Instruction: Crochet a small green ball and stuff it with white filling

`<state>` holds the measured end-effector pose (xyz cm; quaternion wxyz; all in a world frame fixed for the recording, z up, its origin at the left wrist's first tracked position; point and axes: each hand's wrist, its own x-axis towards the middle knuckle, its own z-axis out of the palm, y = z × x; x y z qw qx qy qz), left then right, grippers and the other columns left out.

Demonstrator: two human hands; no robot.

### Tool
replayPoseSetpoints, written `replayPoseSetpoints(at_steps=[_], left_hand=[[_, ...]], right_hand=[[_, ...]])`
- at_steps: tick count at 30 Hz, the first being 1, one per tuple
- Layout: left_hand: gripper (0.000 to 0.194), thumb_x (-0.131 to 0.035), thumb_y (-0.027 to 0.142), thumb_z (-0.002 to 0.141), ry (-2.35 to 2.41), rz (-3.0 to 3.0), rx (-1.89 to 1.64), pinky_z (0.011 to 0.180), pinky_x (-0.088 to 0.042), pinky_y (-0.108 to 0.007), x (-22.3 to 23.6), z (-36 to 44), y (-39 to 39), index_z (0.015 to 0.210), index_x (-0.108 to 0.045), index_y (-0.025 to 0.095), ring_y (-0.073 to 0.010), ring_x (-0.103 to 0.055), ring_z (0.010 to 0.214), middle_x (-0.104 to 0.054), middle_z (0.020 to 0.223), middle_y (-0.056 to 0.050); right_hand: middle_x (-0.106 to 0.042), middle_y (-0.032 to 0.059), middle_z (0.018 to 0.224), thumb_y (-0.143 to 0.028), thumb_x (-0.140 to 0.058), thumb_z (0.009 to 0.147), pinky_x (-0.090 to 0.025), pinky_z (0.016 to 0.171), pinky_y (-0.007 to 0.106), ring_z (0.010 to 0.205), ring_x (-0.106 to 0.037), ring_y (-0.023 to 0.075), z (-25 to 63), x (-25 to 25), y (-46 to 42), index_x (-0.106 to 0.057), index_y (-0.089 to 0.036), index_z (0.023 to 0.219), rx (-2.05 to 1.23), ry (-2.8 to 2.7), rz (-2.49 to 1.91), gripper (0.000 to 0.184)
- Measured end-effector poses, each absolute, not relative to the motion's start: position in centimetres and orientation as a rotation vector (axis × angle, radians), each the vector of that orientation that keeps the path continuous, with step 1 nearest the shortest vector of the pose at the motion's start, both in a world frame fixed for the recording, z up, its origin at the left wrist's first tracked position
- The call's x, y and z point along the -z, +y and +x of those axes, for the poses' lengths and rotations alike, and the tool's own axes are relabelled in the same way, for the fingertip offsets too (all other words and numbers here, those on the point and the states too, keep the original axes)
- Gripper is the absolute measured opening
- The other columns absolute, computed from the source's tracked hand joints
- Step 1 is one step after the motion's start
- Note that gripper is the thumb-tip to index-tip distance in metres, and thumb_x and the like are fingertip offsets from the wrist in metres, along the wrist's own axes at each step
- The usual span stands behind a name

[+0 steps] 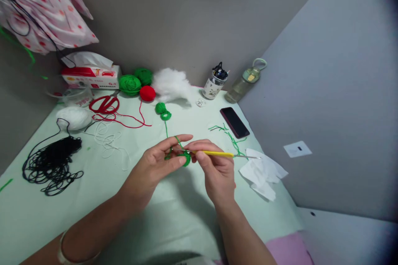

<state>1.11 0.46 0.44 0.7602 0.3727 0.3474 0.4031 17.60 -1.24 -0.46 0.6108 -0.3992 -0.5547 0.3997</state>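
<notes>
Two grips I see over the pale-green bench (102,182): left hand (154,165) pinching small green yarnwork (186,159), right hand (217,169) clamped on a yellow-handled metal hook (219,154); probably mid-stitch, next calling for steady tension.

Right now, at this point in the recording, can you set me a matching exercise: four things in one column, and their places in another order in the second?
Things:
1. Yellow-handled metal crochet hook
2. Small green crocheted piece
3. Loose tangle of black yarn
4. Dark rectangular phone

Places:
A. Flat on the pale green tabletop, near the translucent green bottle
B. At the tip of the left hand's thumb
C. Held in the right hand
D. Just in front of the white ball of yarn

Pairs: 1-C, 2-B, 3-D, 4-A
</notes>
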Motion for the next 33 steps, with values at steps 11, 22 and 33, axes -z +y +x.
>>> replayPoseSetpoints(at_steps=[11, 22, 33], left_hand=[[0.037, -0.079, 0.033, 0.083, 0.901, 0.922, -0.936, 0.087, -0.042, -0.031, -0.6, 0.9, 0.5, 0.120, -0.076, 0.031, -0.0203, -0.055, 0.096, -0.067, 0.096, -0.003], [0.052, -0.081, 0.028, 0.082, 0.844, 0.784, -0.992, 0.081, -0.044, -0.027, -0.4, 1.8, 0.0, 0.132, -0.069, 0.030, -0.0149, -0.055, 0.080, -0.065, 0.085, 0.001], [0.043, -0.080, 0.026, 0.083, 0.725, 0.730, -0.920, 0.082, -0.045, -0.027, -0.6, 1.2, 0.4, 0.125, -0.072, 0.028, -0.0154, -0.060, 0.088, -0.070, 0.097, -0.002]], right_hand=[[-0.075, 0.0047, 0.090, -0.031, -0.054, 0.102, -0.056, 0.067, 0.031, 0.070, -0.066, 0.0146, 18.0, 0.0, -1.3, -0.069, -0.021, 0.096, -0.981, -1.188, -0.910, 0.019], [-0.071, 0.0089, 0.114, -0.011, -0.055, 0.097, -0.060, 0.081, 0.036, 0.103, -0.070, 0.0217, 17.9, 0.9, -2.8, -0.065, -0.028, 0.128, 0.010, -1.976, -1.055, 0.037], [-0.075, 0.0057, 0.093, -0.027, -0.060, 0.099, -0.058, 0.067, 0.035, 0.083, -0.069, 0.0197, 17.5, 0.3, -1.3, -0.075, -0.025, 0.098, -0.721, -1.375, -0.922, 0.015]])
